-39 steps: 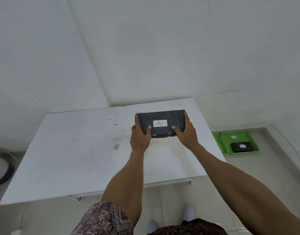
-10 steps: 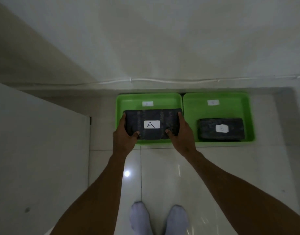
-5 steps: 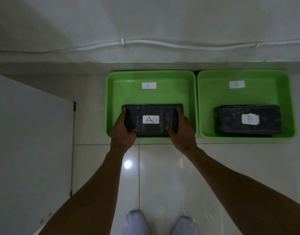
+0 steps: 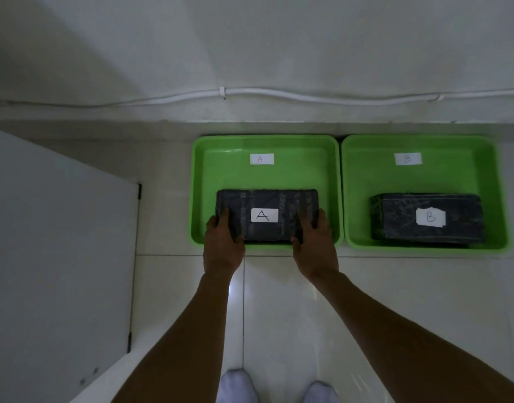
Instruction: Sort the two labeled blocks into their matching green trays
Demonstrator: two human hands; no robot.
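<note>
The black block labelled A [image 4: 267, 205] lies low in the near half of the left green tray [image 4: 264, 145], whose far end bears an A tag. My left hand [image 4: 222, 245] grips the block's left end and my right hand [image 4: 315, 248] grips its right end. I cannot tell whether the block touches the tray floor. The black block labelled B [image 4: 427, 219] rests in the right green tray [image 4: 418, 142], which carries a B tag; no hand is near it.
Both trays sit side by side on the pale tiled floor against a wall. A white cable [image 4: 250, 93] runs along the wall base. The white table [image 4: 55, 257] fills the left side. My socked feet [image 4: 276, 385] show at the bottom.
I carried block A from the table over to the floor trays and lowered it into the A tray. Both hands keep hold of its ends. Block B has not moved.
</note>
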